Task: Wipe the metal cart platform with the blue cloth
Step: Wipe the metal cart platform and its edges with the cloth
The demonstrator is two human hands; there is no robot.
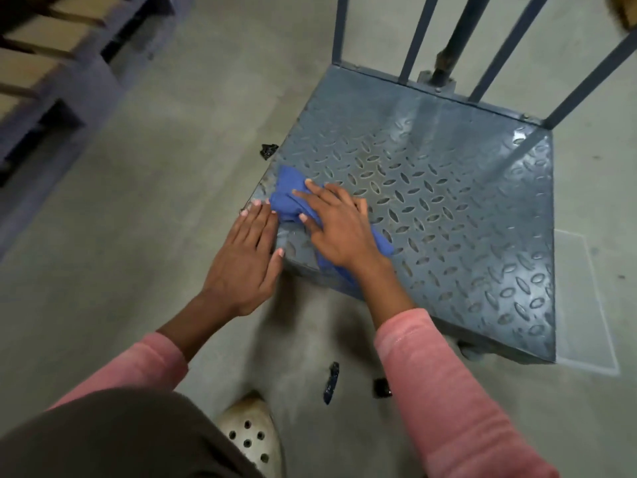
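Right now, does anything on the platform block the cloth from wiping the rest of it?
Nothing visible does. The right hand presses the blue cloth at the near left corner of the platform; beyond it the plate is bare up to the upright bars.

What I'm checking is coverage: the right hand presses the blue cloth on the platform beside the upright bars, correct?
No: head view shows the right hand presses the blue cloth on the platform at its near left edge, opposite the upright bars.

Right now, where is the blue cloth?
Head view: the blue cloth lies on the metal cart platform at its left corner, under the right hand, beside the left hand.
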